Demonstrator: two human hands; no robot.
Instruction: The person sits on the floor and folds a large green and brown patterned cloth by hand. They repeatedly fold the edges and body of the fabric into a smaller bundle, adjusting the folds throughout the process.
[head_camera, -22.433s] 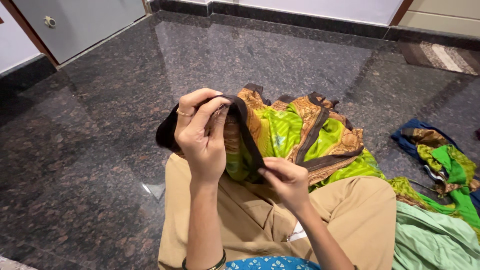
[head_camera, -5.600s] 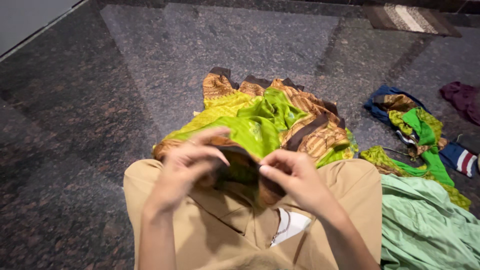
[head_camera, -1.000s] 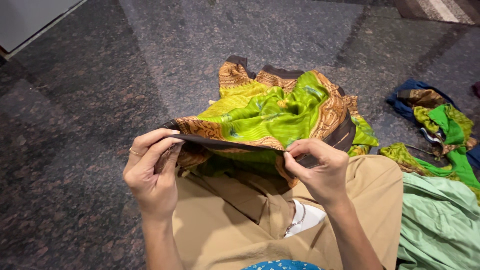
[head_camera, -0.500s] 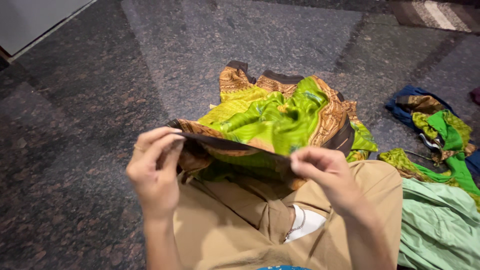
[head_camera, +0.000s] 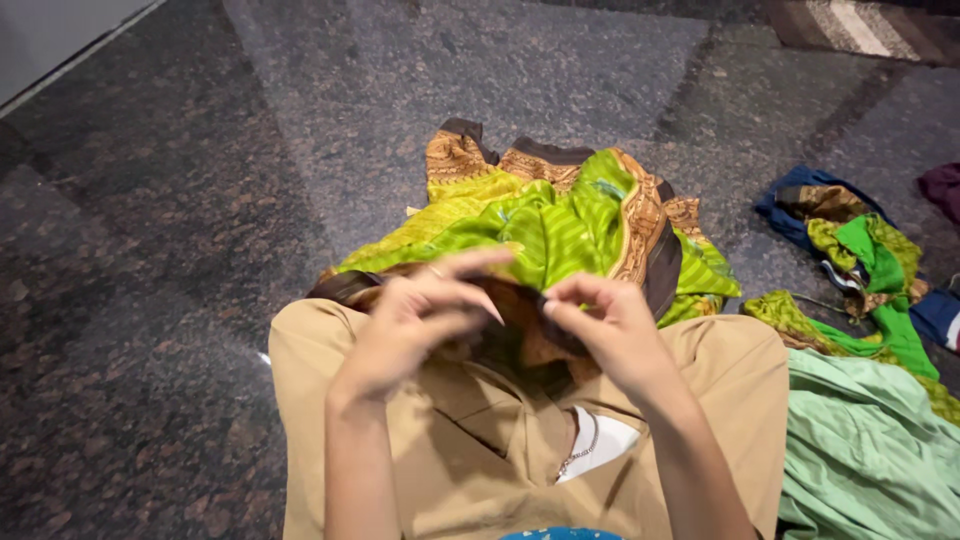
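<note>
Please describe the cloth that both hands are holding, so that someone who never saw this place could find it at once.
On the dark speckled stone floor, look just beyond the beige garment spread under the arms. There lies a bright lime-green silky cloth with an orange-gold patterned border and dark brown edge; the left hand and right hand pinch its near edge. The neighbouring pale mint-green cloth is plain.

Both forearms reach forward and angle inward, bringing the hands close together in front of the body. The left hand (head_camera: 425, 315) is bent at the wrist, fingers curled with the index stretched toward the right. The right hand (head_camera: 605, 325) is closed in a pinch — fingertips pressed together.
</note>
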